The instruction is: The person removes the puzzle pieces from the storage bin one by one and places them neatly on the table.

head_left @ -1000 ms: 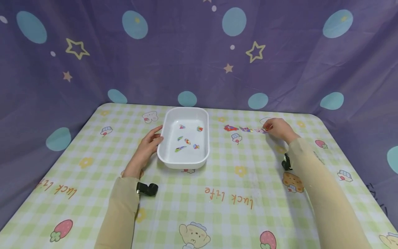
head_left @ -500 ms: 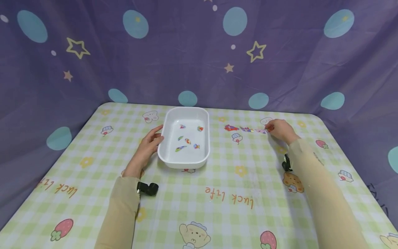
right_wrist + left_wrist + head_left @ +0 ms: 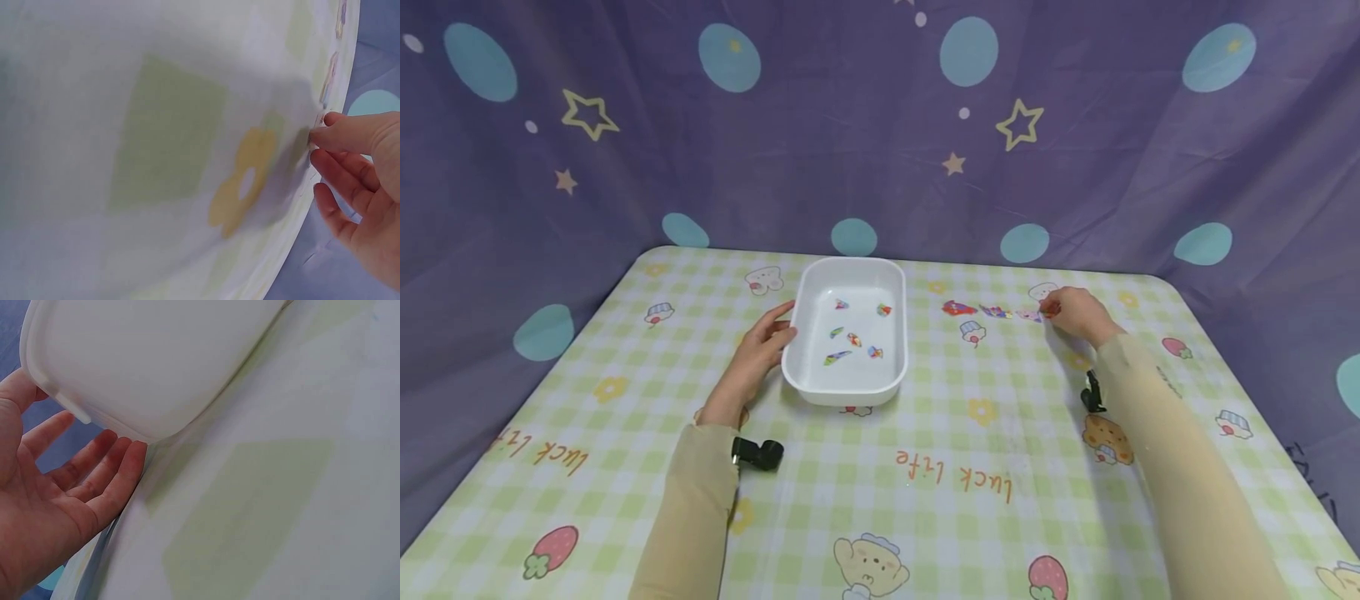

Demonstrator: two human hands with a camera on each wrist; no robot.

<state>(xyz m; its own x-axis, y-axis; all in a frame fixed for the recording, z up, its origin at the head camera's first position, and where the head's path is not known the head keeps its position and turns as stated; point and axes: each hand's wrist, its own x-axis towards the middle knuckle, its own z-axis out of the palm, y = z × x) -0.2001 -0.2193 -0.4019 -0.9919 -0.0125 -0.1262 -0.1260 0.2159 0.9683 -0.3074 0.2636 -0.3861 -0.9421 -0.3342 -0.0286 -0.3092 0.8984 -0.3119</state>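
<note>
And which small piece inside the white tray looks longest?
The slim piece closest to the near-left corner of the white tray; the other five pieces look shorter.

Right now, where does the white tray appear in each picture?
Head: the white tray sits near the middle, the left hand at its left side.
Left wrist: upper left, cut off by the top edge.
Right wrist: not in it.
Shared landmark: the green-checked tablecloth.

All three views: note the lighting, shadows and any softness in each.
Head view: fairly even light, soft shadow beside the right sleeve; left wrist view: dim, the tablecloth print soft, the white tray nearly featureless; right wrist view: dim, a blurry shadow between the right hand and the yellow flower print.
</note>
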